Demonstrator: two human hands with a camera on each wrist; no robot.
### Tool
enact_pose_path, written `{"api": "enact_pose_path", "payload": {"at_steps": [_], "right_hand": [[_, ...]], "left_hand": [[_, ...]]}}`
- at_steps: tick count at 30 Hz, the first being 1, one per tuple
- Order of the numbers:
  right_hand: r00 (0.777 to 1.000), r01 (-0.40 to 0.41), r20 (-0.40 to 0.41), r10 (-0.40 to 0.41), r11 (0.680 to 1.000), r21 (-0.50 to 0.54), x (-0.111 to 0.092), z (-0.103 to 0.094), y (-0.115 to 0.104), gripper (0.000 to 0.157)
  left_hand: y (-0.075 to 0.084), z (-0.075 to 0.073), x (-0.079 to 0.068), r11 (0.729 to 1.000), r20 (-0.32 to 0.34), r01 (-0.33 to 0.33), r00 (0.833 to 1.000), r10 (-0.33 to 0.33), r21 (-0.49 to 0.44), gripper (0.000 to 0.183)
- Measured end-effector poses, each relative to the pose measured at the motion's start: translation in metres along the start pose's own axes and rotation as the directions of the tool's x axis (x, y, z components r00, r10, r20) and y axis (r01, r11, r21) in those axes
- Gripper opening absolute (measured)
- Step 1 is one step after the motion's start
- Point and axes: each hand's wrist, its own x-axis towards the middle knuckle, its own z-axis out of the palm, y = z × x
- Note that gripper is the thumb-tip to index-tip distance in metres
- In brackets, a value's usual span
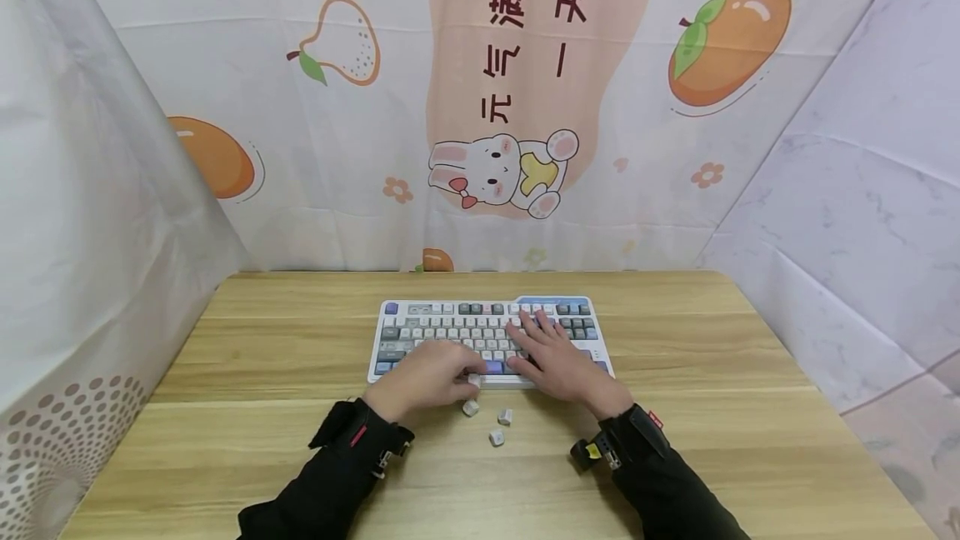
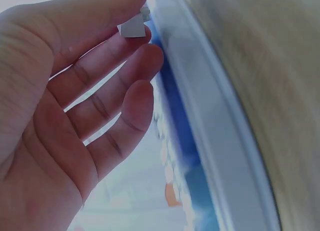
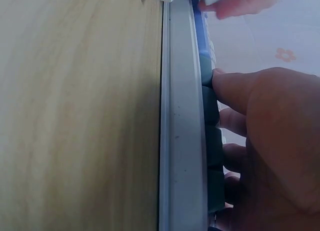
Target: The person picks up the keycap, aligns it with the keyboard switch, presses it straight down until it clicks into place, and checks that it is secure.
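Observation:
A white-framed keyboard point(image 1: 431, 333) with white, grey and blue-purple keys lies on the wooden table. At its front edge my left hand point(image 1: 431, 373) pinches a small white keycap point(image 2: 132, 27) between thumb and fingers; the remaining fingers are loosely bent in the left wrist view. My right hand point(image 1: 558, 361) rests on the right part of the keyboard, its fingers spread over the keys. The right wrist view shows the thumb touching a dark key point(image 3: 206, 71) in the front row. Loose keycaps point(image 1: 497, 437) lie on the table just in front of the keyboard.
The wooden table point(image 1: 285, 340) reaches back to a hanging cloth point(image 1: 337, 148) printed with fruit and a rabbit. Pale cloth also hangs at both sides. A dark strap with a buckle point(image 1: 613, 455) sits on each sleeve.

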Motion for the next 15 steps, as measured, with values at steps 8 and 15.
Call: {"api": "enact_pose_path", "payload": {"at_steps": [8,15], "right_hand": [[1.0,-0.014,0.023,0.014,1.0,-0.002,0.002,0.0,0.003,0.059],[1.0,0.001,0.024,-0.001,1.0,0.011,0.002,0.002,0.003,0.059]], "left_hand": [[-0.018,-0.02,-0.006,0.993,-0.062,0.103,0.992,-0.106,-0.061,0.02],[-0.033,-0.032,-0.009,0.983,-0.116,0.173,0.977,-0.179,-0.063,0.023]]}}
